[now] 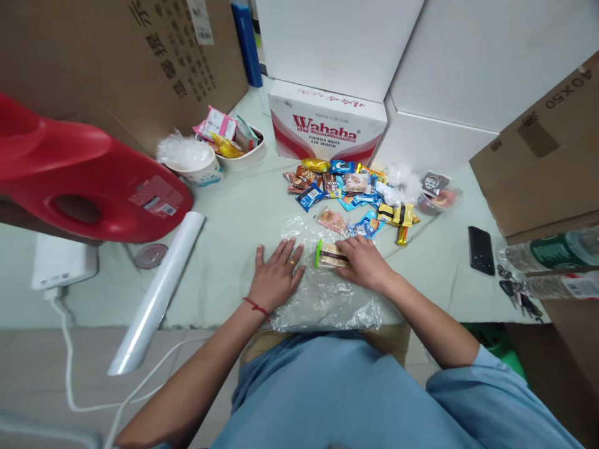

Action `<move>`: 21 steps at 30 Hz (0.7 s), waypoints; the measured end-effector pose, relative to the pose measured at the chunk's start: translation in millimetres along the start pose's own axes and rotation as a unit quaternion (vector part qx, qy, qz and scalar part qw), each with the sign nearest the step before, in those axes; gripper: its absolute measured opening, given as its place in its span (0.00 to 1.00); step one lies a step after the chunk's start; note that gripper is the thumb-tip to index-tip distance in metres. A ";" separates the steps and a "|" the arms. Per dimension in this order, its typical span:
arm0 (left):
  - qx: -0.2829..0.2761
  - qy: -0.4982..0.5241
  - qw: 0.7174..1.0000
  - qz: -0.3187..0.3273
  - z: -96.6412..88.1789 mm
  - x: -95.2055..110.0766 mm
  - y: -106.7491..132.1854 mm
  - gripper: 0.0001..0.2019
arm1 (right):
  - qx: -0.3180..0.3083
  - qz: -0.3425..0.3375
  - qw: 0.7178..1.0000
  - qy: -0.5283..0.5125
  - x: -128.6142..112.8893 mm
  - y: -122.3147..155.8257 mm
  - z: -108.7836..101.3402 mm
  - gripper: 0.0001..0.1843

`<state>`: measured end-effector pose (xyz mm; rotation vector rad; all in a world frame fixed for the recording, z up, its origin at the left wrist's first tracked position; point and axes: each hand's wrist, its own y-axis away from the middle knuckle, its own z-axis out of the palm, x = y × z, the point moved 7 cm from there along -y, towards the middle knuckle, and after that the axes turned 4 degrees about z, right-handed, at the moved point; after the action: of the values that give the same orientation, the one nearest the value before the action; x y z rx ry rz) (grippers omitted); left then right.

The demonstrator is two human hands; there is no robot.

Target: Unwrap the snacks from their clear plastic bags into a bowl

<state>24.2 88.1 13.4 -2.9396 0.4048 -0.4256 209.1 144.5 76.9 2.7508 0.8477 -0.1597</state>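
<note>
A: How was the left hand (277, 274) found?
B: It lay flat, palm down, fingers spread, at the left edge of the clear plastic bag (334, 305).
A: Where was the snack packet (331, 256)?
B: On the bag, its right end gripped in the right hand (363, 263). It appeared light, slick and possibly crumbly; its long edges suited a gentle hold.
</note>
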 end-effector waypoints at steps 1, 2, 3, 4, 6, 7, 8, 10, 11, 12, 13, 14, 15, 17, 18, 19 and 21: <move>0.000 0.001 1.000 -0.001 -0.4 0.1 -0.1 0.26 | 0.001 0.002 1.000 -0.003 -3.0 0.9 1.5 0.26; -0.001 0.003 1.000 -0.001 -0.7 0.1 -0.3 0.26 | 0.000 0.001 1.000 -0.006 -7.2 0.9 5.0 0.26; -0.003 0.004 1.000 -0.002 -0.6 0.0 -0.6 0.26 | -0.002 -0.001 1.000 -0.008 -11.8 0.2 10.0 0.27; -0.006 0.005 1.000 -0.003 -0.2 -0.4 -1.0 0.26 | -0.005 -0.003 1.000 -0.010 -15.8 -0.7 15.5 0.27; -0.014 0.010 1.000 -0.003 1.3 -2.0 -1.9 0.26 | 0.000 -0.005 1.000 -0.022 -19.3 -0.3 24.0 0.30; -0.018 0.015 1.000 -0.002 1.9 -3.4 -2.2 0.26 | 0.013 -0.007 0.999 -0.037 -18.1 2.5 25.1 0.32; -0.022 0.023 0.999 -0.001 1.8 -5.2 -2.2 0.27 | 0.033 -0.013 0.998 -0.060 -15.3 7.9 23.8 0.33; -0.017 0.045 0.999 0.002 -3.4 -10.5 -0.3 0.28 | 0.080 -0.051 0.989 -0.118 -7.7 28.3 17.2 0.31; -0.005 0.057 0.998 0.007 -9.3 -13.6 2.0 0.29 | 0.098 -0.080 0.981 -0.148 -3.8 42.6 14.3 0.29; 0.009 0.071 0.997 0.020 -17.2 -15.9 5.5 0.30 | 0.106 -0.111 0.973 -0.173 -0.2 58.6 13.6 0.27; 0.024 0.088 0.995 0.044 -26.3 -16.9 10.6 0.30 | 0.102 -0.140 0.966 -0.192 2.8 75.0 16.0 0.26; 0.032 0.107 0.991 0.078 -35.4 -16.7 17.2 0.31 | 0.092 -0.162 0.961 -0.203 5.6 90.7 21.3 0.27; 0.027 0.131 0.983 0.123 -42.8 -14.7 25.5 0.31 | 0.077 -0.174 0.960 -0.207 8.4 104.6 29.1 0.29; -0.024 0.176 0.963 0.204 -49.7 -9.7 45.4 0.32 | 0.061 -0.172 0.961 -0.208 14.3 124.9 46.6 0.28; -0.058 0.190 0.952 0.231 -49.2 -8.1 55.6 0.31 | 0.059 -0.165 0.962 -0.209 16.9 130.7 54.4 0.24; -0.088 0.197 0.945 0.244 -46.9 -7.8 64.7 0.30 | 0.062 -0.157 0.962 -0.212 19.2 133.8 60.1 0.18; -0.116 0.197 0.943 0.242 -40.8 -10.7 76.3 0.23 | 0.070 -0.149 0.958 -0.234 22.3 132.6 63.8 0.09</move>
<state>-16.3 14.3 35.7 -2.8015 1.2702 -0.9424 300.7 33.2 39.7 2.5158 1.1311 -0.9172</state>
